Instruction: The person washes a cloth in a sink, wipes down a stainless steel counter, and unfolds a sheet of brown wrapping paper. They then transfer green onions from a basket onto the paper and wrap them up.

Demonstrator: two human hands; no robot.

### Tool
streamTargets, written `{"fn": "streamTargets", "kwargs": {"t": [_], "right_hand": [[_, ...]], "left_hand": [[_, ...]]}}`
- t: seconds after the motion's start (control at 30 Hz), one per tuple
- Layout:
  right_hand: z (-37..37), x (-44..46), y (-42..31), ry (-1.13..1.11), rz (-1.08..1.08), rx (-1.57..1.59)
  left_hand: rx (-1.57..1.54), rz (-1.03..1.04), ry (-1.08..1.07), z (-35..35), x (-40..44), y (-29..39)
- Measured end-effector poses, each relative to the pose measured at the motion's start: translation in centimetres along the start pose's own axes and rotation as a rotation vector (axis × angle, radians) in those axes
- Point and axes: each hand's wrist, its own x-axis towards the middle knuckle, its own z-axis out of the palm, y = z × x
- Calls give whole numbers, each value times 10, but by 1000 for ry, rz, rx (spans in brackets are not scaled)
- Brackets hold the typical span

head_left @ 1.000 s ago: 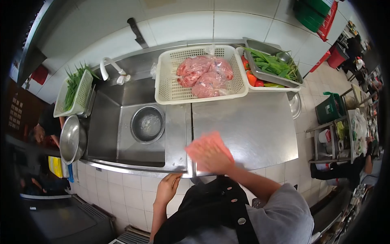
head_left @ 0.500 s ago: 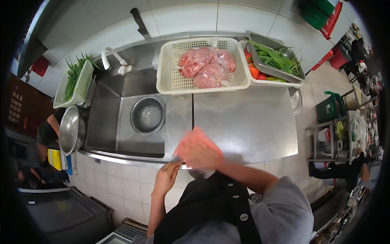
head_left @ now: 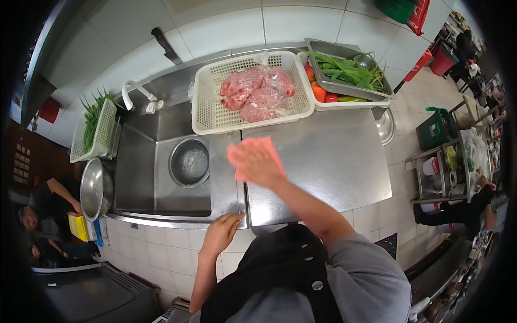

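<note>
Under my right hand (head_left: 259, 166) is a pink cleaning cloth (head_left: 267, 145), pressed against the steel counter (head_left: 334, 167) near the seam beside the sink. The fingers lie stretched across it, and its edges stick out around them. My left hand (head_left: 219, 234) rests at the front rim of the counter, fingertips touching the edge, with nothing visible in it. Behind the cloth stands a white perforated basket (head_left: 202, 110) with bagged raw meat (head_left: 261, 91). A metal bowl (head_left: 189, 162) with some liquid sits in the sink (head_left: 137, 185).
At the back right, a metal tray (head_left: 323, 75) of green leaves rests over a container of peppers (head_left: 319, 92). Green stalks fill a basket (head_left: 105, 132) left of the faucet (head_left: 141, 94), near a large steel bowl (head_left: 92, 188). Other people are at far left and right.
My right hand has moved the cloth away from the front edge, farther back on the counter. My left hand stays at the rim. The view has shifted slightly.
</note>
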Motion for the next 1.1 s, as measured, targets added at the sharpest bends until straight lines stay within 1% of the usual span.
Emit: {"fn": "streamTargets", "kwargs": {"t": [0.07, 0.13, 0.17, 0.23, 0.27, 0.33, 0.37, 0.43, 0.47, 0.5, 0.57, 0.6, 0.63, 0.67, 0.7, 0.77, 0.8, 0.9, 0.93, 1.0, 1.03, 1.07, 1.1], "right_hand": [[-8, 4, 42, 126, 43, -35], [-63, -10, 85, -162, 241, -73], [-73, -40, 110, -93, 362, -132], [-90, -116, 172, 69, 568, -290], [-118, -134, 189, 159, 676, -303], [-121, -184, 235, -21, 1185, -416], [-122, -172, 228, -13, 1187, -423], [-112, -134, 198, -144, 1135, -683], [-58, -141, 193, 45, 1048, -336], [-27, -123, 166, 79, 948, -216], [18, -48, 79, 56, 703, -169], [40, -16, 42, 66, 602, -132], [60, 11, 16, 100, 519, -109], [71, 30, 0, 129, 455, -90], [77, 42, -6, 142, 398, -69], [59, 48, 5, 90, 287, 22], [44, 40, 19, 94, 295, 12], [-31, -17, 80, 74, 257, 169], [-64, -37, 106, 111, 368, 24], [-74, -84, 183, 369, 528, -308], [-78, -117, 235, 321, 691, 242], [-96, -149, 266, 322, 686, 245], [-110, -180, 290, 210, 702, -101]], "left_hand": [[11, 16, -31, -7, 6, 7], [-37, -13, 53, -8, 11, 11], [-41, -6, 42, -6, 10, 9], [47, -47, 33, -5, 0, 0], [49, -37, 32, -5, -7, -2], [7, -61, 94, -3, -21, -7], [5, -51, 96, 0, -27, -9], [-63, -153, 127, 5, -36, -11], [-59, -149, 118, 6, -35, -10], [-45, -113, 98, 9, -30, -9], [-27, -72, 67, 13, -17, 3], [-28, -15, 46, 11, -5, 14], [-30, 45, 26, 10, 9, 24], [-29, 54, 17, 11, 22, 31], [-15, 94, 4, 13, 32, 39], [25, 189, -10, 14, 47, 49], [23, 201, -15, 16, 51, 52], [17, 181, -20, 19, 57, 55], [31, 151, -40, 22, 55, 53], [44, 118, -64, 30, 47, 45], [56, 111, -85, 33, 42, 39], [69, 103, -101, 36, 40, 35], [71, 94, -99, 36, 37, 35]]}}
